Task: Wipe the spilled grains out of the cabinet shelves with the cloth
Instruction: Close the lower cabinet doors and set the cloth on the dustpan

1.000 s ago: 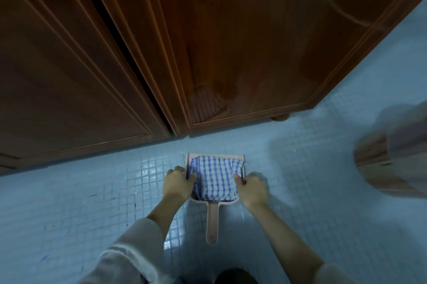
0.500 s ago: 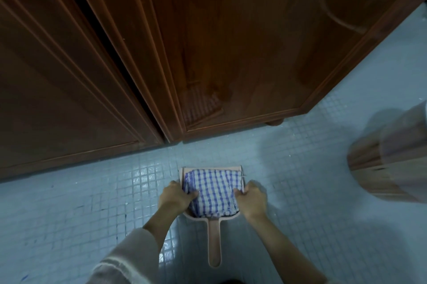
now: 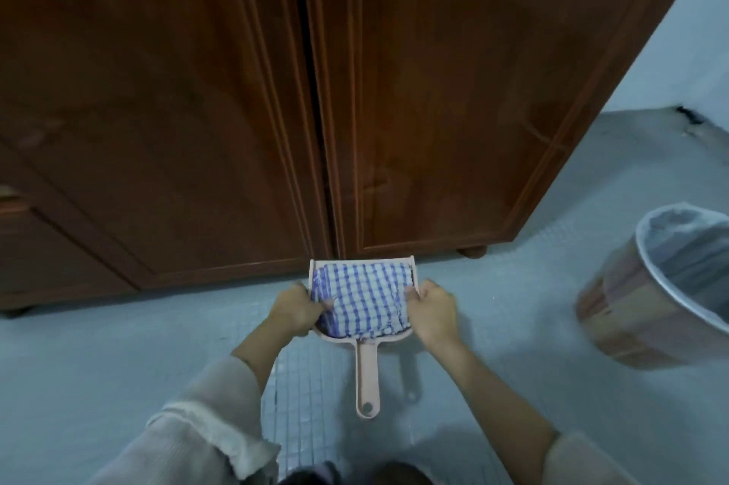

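- Fingers (image 3: 410,292) of left hand (image 3: 296,309) and right hand (image 3: 432,307) are pinching the cloth (image 3: 361,301) by its side edges.
- Cloth is lying folded in the dustpan (image 3: 367,378), on the floor by the cabinet (image 3: 434,109).
- Appearing soft, light; gripping bunched folds is advisable.

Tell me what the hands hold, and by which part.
Both hold the pink plastic dustpan by its side walls: left hand on the left, right hand on the right, thumbs pinning the folded blue-checked cloth inside.

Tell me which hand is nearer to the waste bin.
Right. The right hand grips the dustpan on its right side, toward the bin. The left hand grips its left side, beyond the cloth, farther from the bin.
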`<act>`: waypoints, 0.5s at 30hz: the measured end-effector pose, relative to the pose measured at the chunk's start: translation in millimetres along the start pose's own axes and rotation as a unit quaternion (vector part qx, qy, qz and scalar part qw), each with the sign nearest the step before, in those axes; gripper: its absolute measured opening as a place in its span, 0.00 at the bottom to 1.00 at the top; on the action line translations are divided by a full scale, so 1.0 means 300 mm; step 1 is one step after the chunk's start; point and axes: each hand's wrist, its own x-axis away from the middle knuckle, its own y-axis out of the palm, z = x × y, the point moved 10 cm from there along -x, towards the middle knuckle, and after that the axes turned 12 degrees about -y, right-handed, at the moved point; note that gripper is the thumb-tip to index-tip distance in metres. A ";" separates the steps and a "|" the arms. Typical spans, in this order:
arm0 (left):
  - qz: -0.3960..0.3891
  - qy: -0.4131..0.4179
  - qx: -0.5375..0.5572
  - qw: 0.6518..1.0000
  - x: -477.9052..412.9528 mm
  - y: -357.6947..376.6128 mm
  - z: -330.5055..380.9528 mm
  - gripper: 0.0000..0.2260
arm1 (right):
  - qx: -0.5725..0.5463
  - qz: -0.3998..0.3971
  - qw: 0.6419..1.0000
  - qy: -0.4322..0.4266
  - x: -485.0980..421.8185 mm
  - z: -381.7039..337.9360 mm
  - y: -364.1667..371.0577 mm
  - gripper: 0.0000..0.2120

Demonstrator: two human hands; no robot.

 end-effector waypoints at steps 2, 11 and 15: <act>0.018 0.018 0.040 0.999 0.090 -0.137 0.033 0.13 | -0.010 0.019 0.999 -0.033 0.023 -0.155 -0.063 0.18; 0.124 0.077 0.155 0.977 0.460 -0.529 0.011 0.12 | -0.052 0.046 0.986 -0.151 0.180 -0.595 -0.220 0.07; 0.180 0.092 0.206 0.957 0.505 -0.674 -0.011 0.12 | -0.065 0.025 0.977 -0.200 0.179 -0.746 -0.182 0.11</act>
